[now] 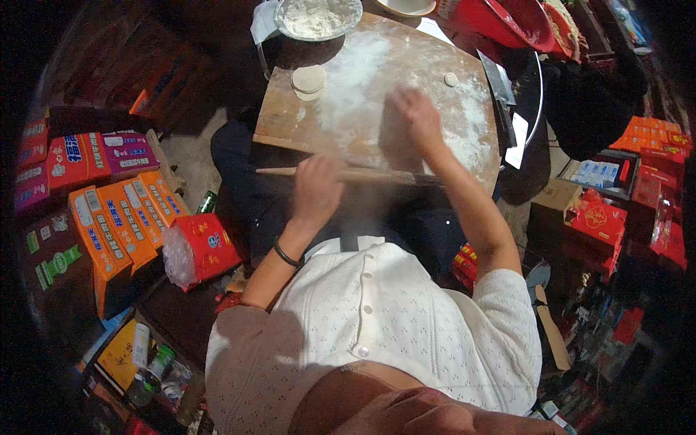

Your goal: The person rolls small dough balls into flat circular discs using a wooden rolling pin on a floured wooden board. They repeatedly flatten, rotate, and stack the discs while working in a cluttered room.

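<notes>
My left hand (318, 189), blurred by motion, is closed around a wooden rolling pin (378, 175) lying crosswise along the near edge of a floured wooden board (285, 122). Over the middle of the board is my right hand (417, 114), also blurred; whether its fingers hold anything is unclear. A small stack of thin round dough wrappers (308, 80) rests at the board's left. To the right of my right hand sits one small flattened dough piece (451, 80). Loose white flour (356, 70) covers much of the surface.
A metal bowl (278, 20) of flour stands at the far left corner. Beside the board's right edge lies a cleaver (497, 79). A red basin (508, 24) is at the back right. Cardboard boxes (117, 223) crowd the left, with a red carton (595, 220) at right.
</notes>
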Demonstrator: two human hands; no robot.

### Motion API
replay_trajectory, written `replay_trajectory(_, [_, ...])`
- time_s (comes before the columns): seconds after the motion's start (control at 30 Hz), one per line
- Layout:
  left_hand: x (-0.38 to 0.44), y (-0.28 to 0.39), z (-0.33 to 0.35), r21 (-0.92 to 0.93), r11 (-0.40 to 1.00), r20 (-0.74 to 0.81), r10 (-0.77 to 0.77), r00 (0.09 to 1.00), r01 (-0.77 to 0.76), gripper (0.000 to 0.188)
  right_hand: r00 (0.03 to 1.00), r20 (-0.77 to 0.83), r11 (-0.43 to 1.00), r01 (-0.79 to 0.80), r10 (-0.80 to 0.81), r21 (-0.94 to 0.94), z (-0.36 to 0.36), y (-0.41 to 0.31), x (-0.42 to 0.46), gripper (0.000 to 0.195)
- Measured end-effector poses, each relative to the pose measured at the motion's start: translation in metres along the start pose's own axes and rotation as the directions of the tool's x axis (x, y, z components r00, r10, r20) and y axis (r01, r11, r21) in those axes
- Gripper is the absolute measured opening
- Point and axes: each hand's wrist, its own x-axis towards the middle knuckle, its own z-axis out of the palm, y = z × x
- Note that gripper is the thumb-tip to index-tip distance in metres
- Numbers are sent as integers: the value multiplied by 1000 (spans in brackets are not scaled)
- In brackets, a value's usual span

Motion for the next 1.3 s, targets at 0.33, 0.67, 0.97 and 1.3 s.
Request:
replay_trajectory(0.33, [18,-12,9,193,981,-32,17,999,-11,39,979,190,884,-153,75,441,-59,-16,-30,40])
replay_trajectory(0.67, [37,-30,4,480,872,257,-41,965,-91,87,950,307,988,8,-56,155,-67,-9,-73,85])
replay_trajectory(0.97, [36,-19,-5,484,873,250,-76,965,-57,87,953,300,983,-26,-30,182,-67,1,-76,89])
replay_trajectory(1.3, [18,-12,0,533,845,267,-126,955,-38,92,951,304,980,-4,-57,197,-74,5,-87,80])
